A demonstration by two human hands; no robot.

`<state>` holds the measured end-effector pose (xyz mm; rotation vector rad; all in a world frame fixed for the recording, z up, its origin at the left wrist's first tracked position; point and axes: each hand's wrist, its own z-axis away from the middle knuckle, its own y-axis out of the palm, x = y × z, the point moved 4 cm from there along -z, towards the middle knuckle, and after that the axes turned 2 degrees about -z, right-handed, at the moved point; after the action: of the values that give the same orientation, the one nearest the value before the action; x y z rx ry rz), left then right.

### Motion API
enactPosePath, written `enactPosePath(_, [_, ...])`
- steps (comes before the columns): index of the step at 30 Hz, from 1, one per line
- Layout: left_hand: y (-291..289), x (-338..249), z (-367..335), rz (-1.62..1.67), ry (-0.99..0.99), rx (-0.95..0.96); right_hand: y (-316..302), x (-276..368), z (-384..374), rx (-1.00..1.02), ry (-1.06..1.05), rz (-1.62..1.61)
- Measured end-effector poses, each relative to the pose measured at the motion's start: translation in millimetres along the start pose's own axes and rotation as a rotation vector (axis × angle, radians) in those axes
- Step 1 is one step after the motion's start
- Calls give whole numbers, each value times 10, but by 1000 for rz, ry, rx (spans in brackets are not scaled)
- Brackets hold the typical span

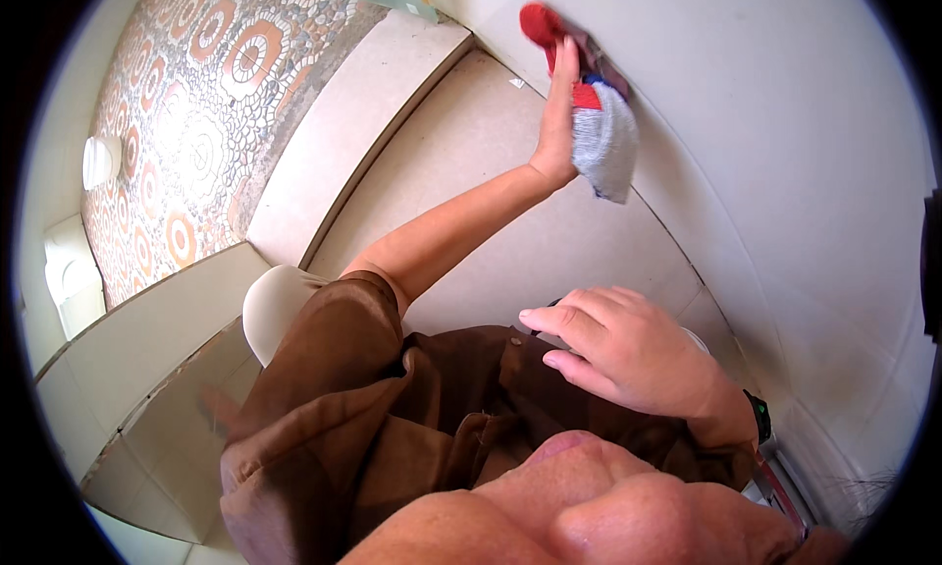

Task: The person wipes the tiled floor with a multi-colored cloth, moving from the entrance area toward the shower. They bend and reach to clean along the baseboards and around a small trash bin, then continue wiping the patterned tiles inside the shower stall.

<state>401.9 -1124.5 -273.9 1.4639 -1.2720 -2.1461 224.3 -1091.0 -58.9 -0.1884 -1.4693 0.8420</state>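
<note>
At about 1 o'clock the left hand (557,108) presses a red, blue and grey cloth (599,123) flat against the pale wall (765,123), fingers straight together; the right hand (628,354) hovers lower, near 4 o'clock, loosely spread, holding nothing

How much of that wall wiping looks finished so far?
Hard to judge what is done: the pale tiled wall shows no clear wet or wiped patch. In hand: the left hand presses a red, blue and grey cloth flat against the wall, low down near the beige floor. The right hand hangs free, holding nothing. What is left cannot be told.
</note>
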Motion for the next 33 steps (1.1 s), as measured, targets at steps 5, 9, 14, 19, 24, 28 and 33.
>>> enactPosePath(5, [-376, -107, -583, -1564, 845, -212, -41, 17, 37, 0, 10, 2])
enactPosePath(9, [-956, 176, -742, -2724, 379, 524, -25, 67, 42, 10, -20, -2])
enactPosePath(14, [-158, 759, 191, -2182, 563, 322, 17, 50, 9, 20, -19, -1])
enactPosePath(19, [-347, 917, 249, -291, -173, -120, -32, -8, 9, 17, 6, -34])
enactPosePath(24, [-1213, 734, -517, -110, -263, -293, -46, 2, 81, -1, 33, -49])
enactPosePath(28, [-1504, 1026, -576, -72, -370, -241, -43, 53, 79, 20, 42, -58])
enactPosePath(33, [-897, 1540, 148, -555, -322, 303, 8, 35, -16, 35, -44, -29])
